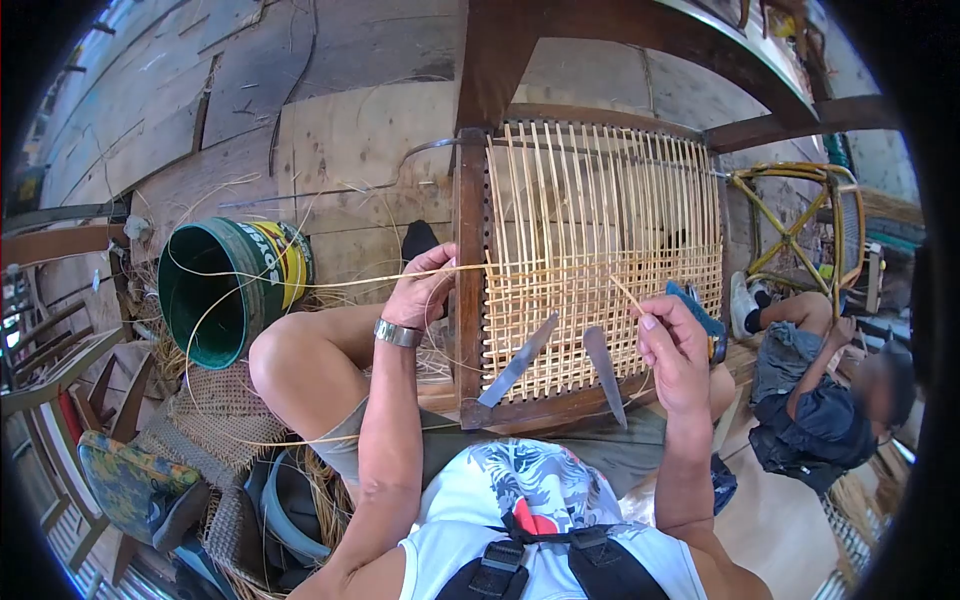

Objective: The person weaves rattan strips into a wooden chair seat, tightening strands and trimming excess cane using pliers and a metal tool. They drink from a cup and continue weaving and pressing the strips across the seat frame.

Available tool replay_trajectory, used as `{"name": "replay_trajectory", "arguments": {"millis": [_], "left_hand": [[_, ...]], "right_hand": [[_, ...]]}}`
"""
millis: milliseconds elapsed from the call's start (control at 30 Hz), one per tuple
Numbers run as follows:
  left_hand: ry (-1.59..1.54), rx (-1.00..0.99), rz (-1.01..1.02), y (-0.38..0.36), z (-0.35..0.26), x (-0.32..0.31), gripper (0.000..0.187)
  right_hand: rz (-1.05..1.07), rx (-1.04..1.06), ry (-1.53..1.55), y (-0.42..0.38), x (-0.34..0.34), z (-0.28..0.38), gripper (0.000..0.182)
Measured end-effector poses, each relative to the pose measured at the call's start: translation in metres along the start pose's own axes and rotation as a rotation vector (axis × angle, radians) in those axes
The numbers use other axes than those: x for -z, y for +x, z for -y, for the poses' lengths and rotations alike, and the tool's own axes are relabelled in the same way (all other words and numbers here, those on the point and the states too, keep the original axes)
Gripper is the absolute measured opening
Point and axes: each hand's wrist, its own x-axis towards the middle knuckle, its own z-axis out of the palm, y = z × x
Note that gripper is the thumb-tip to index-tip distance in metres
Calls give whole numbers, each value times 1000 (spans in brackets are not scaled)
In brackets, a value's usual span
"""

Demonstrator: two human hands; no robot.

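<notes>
A wooden chair frame [470, 220] lies across my lap, its seat partly woven with cane [570, 340]; lengthwise strands fill the upper part and a tighter weave the lower part. At the frame's left rail, my left hand [420, 288] has its fingers closed around a long cane strand [375, 279] that trails off to the left. My right hand [678, 350] is over the right part of the weave, pinching a thin cane strip [627, 294] between thumb and fingers. Two flat metal blades [520, 360] [604, 375] rest on the woven area near me.
On my left a green bucket [215, 290] is tipped on its side. Woven matting [215, 400] and a camouflage-patterned cushion [135, 485] lie lower left. Another person [830, 390] sits at the right, close to a rattan frame [800, 225]. Plywood boards [370, 140] cover the floor.
</notes>
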Motion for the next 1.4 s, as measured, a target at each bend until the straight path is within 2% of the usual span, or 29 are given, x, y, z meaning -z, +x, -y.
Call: {"name": "replay_trajectory", "arguments": {"millis": [233,300,400,533,600,733,800,967,1033,1067,1133,1167,1300,1400], "left_hand": [[-101,-6,17,-3,-7,-16,30],[-84,4,1,-3,-8,-26,15],[-45,47,25,1,-3,-18,13],[-19,-30,12,3,3,-16,13],[-36,-134,98,11,13,-6,26],[41,-151,55,12,15,-12,25],[68,-79,50,10,12,-15,26],[-6,-115,77,6,10,-12,19],[-54,-137,-51,4,10,-11,14],[-54,-138,-51,3,9,-11,14],[253,-138,-71,-1,7,-11,12],[283,-116,-35,-2,5,-10,13],[306,-84,11,0,10,-8,11],[221,-56,31,5,11,3,19]], "right_hand": [[-4,19,-6,-6,0,0,12],[-1,17,-9,-8,-1,1,12],[-5,22,-13,-9,0,2,12],[-4,26,-29,-12,-1,5,12],[-2,37,-21,-13,-2,3,12],[-11,41,-11,-14,-6,3,11],[-5,49,-21,-14,-8,3,11],[1,55,-37,-17,-9,1,11],[3,47,-28,-19,-8,1,11],[3,48,-29,-19,-7,1,11],[14,32,-36,-20,-6,0,10],[16,32,-36,-20,-6,0,10],[16,42,-50,-19,-6,0,10],[14,42,-62,-20,-6,1,10]]}}
